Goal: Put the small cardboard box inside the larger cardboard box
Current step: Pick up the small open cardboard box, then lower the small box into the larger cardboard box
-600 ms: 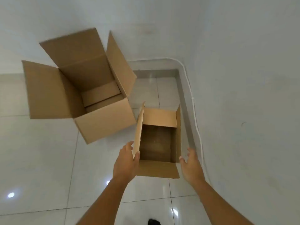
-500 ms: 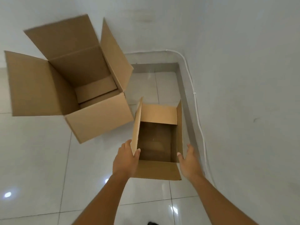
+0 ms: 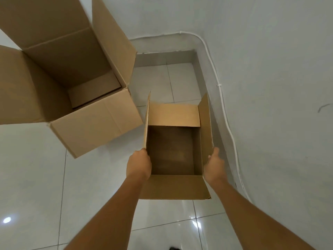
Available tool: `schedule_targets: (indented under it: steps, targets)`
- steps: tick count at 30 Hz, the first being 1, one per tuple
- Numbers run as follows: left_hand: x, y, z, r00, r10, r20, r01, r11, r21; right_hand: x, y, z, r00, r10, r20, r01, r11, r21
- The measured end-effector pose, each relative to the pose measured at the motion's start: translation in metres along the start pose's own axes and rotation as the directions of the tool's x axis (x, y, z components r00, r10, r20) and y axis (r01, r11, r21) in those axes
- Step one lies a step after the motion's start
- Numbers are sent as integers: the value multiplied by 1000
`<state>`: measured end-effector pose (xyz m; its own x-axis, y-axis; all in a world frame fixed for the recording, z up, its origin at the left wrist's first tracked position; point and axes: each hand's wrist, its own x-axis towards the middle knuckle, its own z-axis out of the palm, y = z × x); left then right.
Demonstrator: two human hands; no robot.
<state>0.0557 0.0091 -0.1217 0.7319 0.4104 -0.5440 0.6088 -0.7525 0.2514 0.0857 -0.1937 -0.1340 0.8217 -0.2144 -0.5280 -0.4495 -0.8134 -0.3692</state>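
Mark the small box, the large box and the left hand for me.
small cardboard box (image 3: 173,150): head view, on its inside floor.
larger cardboard box (image 3: 93,127): head view, on its near outer wall.
left hand (image 3: 138,166): head view, on the back of the hand.

On the floor (image 3: 36,177), the small cardboard box (image 3: 173,186) stood just right of the larger cardboard box (image 3: 93,127), close beside the wall (image 3: 270,87), with one hand at each side flap.
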Motion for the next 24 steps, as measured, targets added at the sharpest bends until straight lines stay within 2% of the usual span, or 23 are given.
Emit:
schedule_targets:
  steps: [8, 13, 18, 24]
  targets:
    - [-40, 21, -28, 997, 72, 8, -72, 997, -15, -37, 7, -45, 994, 55, -94, -56, 998, -5]
    - [-76, 43, -70, 989, 129, -75, -130, 991, -10, -68, -5, -90, 990, 50, -135, -46, 998, 34]
    - [-113, 48, -123, 977, 112, -181, -126, 990, -68, -98, -34, -138, 985, -40, -168, 37, 999, -22]
    - [-163, 21, -201, 952, 78, -295, -143, 967, -209, -145, -90, -191, 964, -207, -167, 188, 974, -123]
